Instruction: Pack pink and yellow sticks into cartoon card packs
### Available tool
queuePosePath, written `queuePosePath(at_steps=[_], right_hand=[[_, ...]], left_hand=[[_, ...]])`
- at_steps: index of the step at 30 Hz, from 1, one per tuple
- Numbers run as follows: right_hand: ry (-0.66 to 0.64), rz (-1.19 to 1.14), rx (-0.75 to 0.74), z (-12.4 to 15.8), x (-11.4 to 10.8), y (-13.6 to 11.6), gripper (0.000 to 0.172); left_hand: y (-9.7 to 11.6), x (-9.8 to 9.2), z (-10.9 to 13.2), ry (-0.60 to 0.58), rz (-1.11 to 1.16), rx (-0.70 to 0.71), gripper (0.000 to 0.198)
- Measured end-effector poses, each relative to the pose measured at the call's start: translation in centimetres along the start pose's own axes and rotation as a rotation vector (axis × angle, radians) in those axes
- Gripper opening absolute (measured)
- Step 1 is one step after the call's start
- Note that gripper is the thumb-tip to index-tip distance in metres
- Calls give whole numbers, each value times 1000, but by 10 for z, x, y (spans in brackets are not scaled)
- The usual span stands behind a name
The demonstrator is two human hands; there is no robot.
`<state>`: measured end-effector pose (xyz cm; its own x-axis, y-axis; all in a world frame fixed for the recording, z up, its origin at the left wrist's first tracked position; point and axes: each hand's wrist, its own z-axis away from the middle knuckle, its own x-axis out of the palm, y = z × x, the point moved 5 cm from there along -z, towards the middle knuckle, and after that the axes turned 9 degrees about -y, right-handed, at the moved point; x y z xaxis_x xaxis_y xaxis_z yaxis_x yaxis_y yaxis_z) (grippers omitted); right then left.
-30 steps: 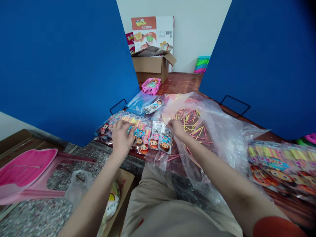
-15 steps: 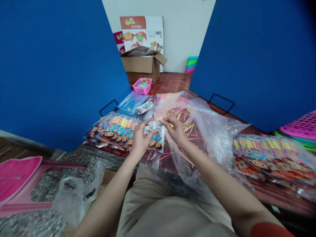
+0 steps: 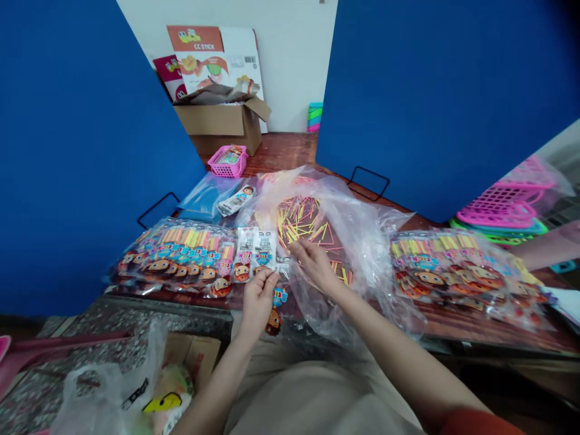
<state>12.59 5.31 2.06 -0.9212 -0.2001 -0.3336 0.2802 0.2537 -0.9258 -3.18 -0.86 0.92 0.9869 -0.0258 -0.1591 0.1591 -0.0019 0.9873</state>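
Observation:
My left hand (image 3: 259, 300) is closed in a pinch on a small printed plastic packet (image 3: 274, 320), which hangs at the table's front edge with its cartoon face low down. My right hand (image 3: 315, 266) reaches over the near left side of a heap of thin yellow and pink sticks (image 3: 312, 220). Its fingers are stretched forward, and I see nothing held in them. The sticks lie loose on a spread clear plastic bag (image 3: 362, 266). Just beyond my left hand, two flat printed packets (image 3: 254, 251) lie side by side.
Filled stick packets (image 3: 181, 257) are piled at left, more packets (image 3: 457, 272) at right. Behind stand a pink basket (image 3: 229, 162) and an open cardboard box (image 3: 217, 124). Blue panels (image 3: 81, 151) flank the table. Another person's arm (image 3: 550, 244) shows at far right, near stacked baskets (image 3: 502, 202).
My view has turned right. My hands have moved apart: the left has come nearer me with a packet, and the right has gone from the packet's top to the sticks.

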Motion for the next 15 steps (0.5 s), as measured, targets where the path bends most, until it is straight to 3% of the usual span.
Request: queuePosePath(at_steps=[3, 6, 10, 15], right_hand=[[58, 361, 194, -34, -31, 24, 47], [53, 479, 308, -76, -50, 43, 35], [59, 628, 466, -120, -57, 62, 33], [-41, 783, 551, -151, -50, 75, 46]], left_hand=[[-9, 9, 4, 26, 16, -36, 31], [-18, 16, 7, 68, -19, -39, 32], [-35, 21, 12, 98, -104, -1, 24], [-42, 25, 17, 32, -193, 67, 17]])
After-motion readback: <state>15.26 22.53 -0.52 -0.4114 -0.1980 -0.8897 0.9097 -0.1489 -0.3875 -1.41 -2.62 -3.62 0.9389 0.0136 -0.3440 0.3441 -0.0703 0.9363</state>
